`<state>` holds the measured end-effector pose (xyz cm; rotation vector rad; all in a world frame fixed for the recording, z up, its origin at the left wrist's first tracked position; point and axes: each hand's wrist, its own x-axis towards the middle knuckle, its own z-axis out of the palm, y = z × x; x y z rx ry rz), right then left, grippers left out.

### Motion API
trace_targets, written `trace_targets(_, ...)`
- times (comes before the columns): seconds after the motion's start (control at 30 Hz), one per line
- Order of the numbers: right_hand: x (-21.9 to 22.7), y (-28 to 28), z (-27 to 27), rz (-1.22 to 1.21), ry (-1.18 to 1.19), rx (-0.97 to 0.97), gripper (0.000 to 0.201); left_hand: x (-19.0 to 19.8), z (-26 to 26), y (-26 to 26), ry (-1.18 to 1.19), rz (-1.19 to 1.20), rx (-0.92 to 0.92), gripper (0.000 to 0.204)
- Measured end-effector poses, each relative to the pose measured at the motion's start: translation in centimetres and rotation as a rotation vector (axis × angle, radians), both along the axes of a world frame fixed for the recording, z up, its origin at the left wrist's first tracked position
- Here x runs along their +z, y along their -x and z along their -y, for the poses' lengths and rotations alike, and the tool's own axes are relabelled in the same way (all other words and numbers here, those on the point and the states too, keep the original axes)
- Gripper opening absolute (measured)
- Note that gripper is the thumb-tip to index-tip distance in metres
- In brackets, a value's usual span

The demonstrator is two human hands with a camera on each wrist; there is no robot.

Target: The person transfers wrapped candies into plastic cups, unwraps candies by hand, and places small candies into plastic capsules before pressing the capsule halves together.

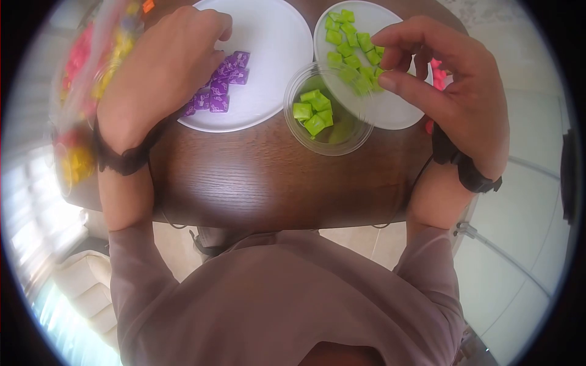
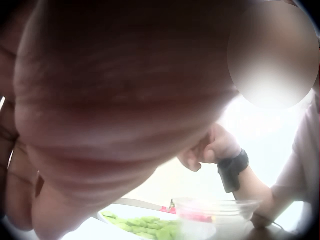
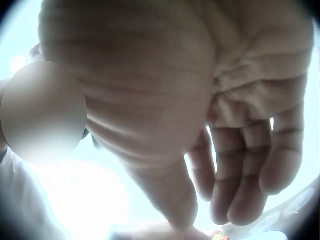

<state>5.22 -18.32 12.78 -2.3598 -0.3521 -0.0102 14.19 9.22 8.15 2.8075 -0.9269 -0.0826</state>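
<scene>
My left hand (image 1: 168, 67) hangs over the white plate (image 1: 268, 91) on the left, its thumb and index finger apart and bent downward. Near its fingertips lie several purple square wrapped candies (image 1: 220, 85); the fingertips are partly hidden. On the right, my right hand (image 1: 452, 79) hovers over a second white plate (image 1: 403, 113) of green wrapped candies (image 1: 351, 46). Its fingers are loosely bent, and nothing shows between them and the thumb in the right wrist view. Between the plates stands a clear plastic cup (image 1: 348, 133) with several green candies (image 1: 314, 113) inside.
A clear bag (image 1: 85, 73) of pink and yellow pieces sits at the left edge of the brown wooden table (image 1: 244, 183). Pink pieces (image 1: 438, 76) show behind the right hand. A small orange piece (image 1: 148, 5) lies at the far left. The table's front edge curves before the person.
</scene>
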Motion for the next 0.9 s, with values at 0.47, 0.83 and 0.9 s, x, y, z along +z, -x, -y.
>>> trace_targets(0.47, -3.1, 1.0, -2.6, -0.034, 0.228, 0.367, 0.092, -0.4, 0.9, 1.7, 0.315, 0.126, -0.275, 0.022)
trace_targets(0.83, -2.5, 1.9, -3.4, -0.150, 0.382, 0.437, 0.082, 0.0, -0.2, 0.3, 0.163, 0.079, -0.156, 0.022)
trace_targets(0.9, -2.4, 1.9, -3.4, -0.131, 0.386, 0.385, 0.080, -0.2, -0.3, -0.1, 0.143, -0.005, -0.132, 0.024)
